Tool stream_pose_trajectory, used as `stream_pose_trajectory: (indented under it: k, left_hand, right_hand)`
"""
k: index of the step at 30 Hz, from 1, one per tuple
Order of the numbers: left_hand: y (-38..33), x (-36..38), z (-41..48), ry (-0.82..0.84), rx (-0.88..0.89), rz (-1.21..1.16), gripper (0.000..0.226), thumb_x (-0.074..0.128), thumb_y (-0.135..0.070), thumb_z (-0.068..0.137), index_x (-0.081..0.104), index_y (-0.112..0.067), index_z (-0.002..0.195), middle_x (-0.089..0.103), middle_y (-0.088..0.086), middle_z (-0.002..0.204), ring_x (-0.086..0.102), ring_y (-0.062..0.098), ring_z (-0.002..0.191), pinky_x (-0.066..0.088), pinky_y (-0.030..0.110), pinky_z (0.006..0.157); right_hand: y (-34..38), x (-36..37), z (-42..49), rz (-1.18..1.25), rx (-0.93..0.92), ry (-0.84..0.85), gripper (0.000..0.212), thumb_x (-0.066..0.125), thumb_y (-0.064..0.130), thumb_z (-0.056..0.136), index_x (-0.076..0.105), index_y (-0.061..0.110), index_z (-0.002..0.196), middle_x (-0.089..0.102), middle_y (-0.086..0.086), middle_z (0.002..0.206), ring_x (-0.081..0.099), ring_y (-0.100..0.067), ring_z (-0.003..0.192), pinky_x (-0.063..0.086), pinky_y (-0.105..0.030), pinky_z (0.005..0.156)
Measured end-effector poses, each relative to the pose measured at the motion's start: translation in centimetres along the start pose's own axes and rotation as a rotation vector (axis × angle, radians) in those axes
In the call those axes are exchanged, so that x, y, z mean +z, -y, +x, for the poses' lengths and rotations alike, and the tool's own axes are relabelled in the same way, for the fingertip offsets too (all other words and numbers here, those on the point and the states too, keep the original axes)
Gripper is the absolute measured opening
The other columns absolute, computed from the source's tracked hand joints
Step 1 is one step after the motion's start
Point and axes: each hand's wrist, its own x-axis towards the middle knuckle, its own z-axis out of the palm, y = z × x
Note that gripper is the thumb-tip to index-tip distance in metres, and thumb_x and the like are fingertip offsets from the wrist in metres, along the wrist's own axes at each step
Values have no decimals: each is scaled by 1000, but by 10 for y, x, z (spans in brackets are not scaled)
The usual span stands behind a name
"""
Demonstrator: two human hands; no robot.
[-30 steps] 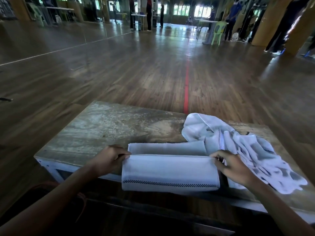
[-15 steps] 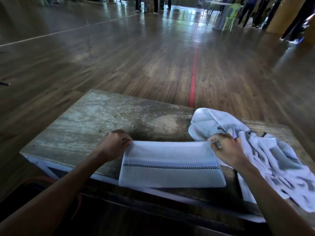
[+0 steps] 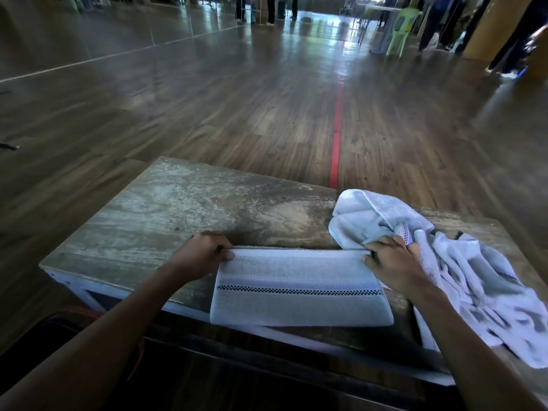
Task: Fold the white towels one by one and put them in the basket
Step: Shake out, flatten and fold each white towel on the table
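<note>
Your left hand (image 3: pixel 204 253) sits at the far left corner of the folded towel (image 3: pixel 299 289), fingers curled in and thumb tucked against them, pinching the far edge of the cloth there. Your right hand (image 3: pixel 391 262) is at the far right corner of the same towel, its thumb and fingertips closed on that corner while the other fingers fan loosely back over the cloth behind it. Between your two hands the far edge of the towel runs straight and taut. The folded towel lies flat as a long white band on the near part of the table (image 3: pixel 178 209), its near edge overhanging the table's front rim, with a dark checked stripe running along its length. Just to your right, touching the back of your right hand, a heap of towels (image 3: pixel 462 271) lies crumpled and unfolded on the right end of the table, part of it spilling over the near edge. The table top is worn, grey and stained wood. Beyond it a glossy wooden floor (image 3: pixel 237 114) stretches away, with a red line (image 3: pixel 336 143) running up the middle and a green chair (image 3: pixel 400 31) far off at upper right, where the legs of standing people show
</note>
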Motion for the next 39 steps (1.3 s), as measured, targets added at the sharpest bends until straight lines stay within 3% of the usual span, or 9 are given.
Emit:
stream_pose_trajectory:
  k: [8,12,16,22,26,29,33,36,39]
  left_hand:
    - [3,3,4,-34,-39,2,6,59,-24,90,64,-27,87,66,-5,88,59,13,77,46,29,68]
    - [2,6,6,-5,-53,55,29,58,-27,92,65,-15,117,61,2,110,59,21,97,43,28,82]
    - [3,6,7,42,-43,93,20,53,-32,94,66,-20,103,53,-6,99,57,18,94,44,34,86]
    - [-4,-2,4,47,-34,15,5,58,-25,91,56,-21,90,57,-5,86,54,12,77,40,22,61]
    - [-8,-17,-7,-19,62,7,8,63,-22,88,59,-16,92,59,-2,88,55,15,80,43,28,68]
    - [-9,-33,-20,-75,163,53,31,59,-42,83,63,-13,92,58,-4,87,53,11,82,38,25,71]
    - [-21,-61,-28,-137,336,168,43,44,-50,83,65,-13,92,65,-1,90,57,13,84,37,20,72]
    - [-38,-86,-22,-223,399,186,38,47,-46,84,63,-13,91,64,-2,88,53,7,84,35,15,72]
    - [-51,-113,-4,-391,420,179,36,50,-44,81,64,-11,87,64,-2,82,50,4,80,33,14,69]
  right_hand:
    - [4,-3,-2,60,1,-65,25,52,36,90,58,29,114,56,10,120,35,-13,123,19,-33,88]
    - [-1,4,0,35,-2,-3,33,46,38,93,56,26,122,56,8,123,33,-16,124,26,-38,99]
    - [0,0,1,32,-19,-43,24,51,37,91,60,29,112,59,11,114,36,-15,119,22,-35,90]
    - [4,-18,-9,196,-46,-78,9,61,28,82,54,33,82,61,13,87,46,-12,102,18,-30,77]
    - [3,-33,-28,309,-45,-139,21,65,18,78,50,33,74,58,13,72,53,-10,83,22,-30,77]
    - [-4,-44,-47,414,-29,-166,25,68,15,75,50,31,69,56,13,62,51,-1,70,35,-27,73]
    - [-12,-71,-63,401,-97,-164,17,65,24,74,52,32,67,54,39,83,48,-2,71,34,-35,73]
    - [-17,-100,-58,407,-128,-207,25,66,18,76,51,34,67,59,15,65,51,0,71,34,-31,69]
    - [-15,-133,-42,377,-118,-278,15,64,19,76,53,28,74,58,13,67,55,-15,80,30,-34,76]
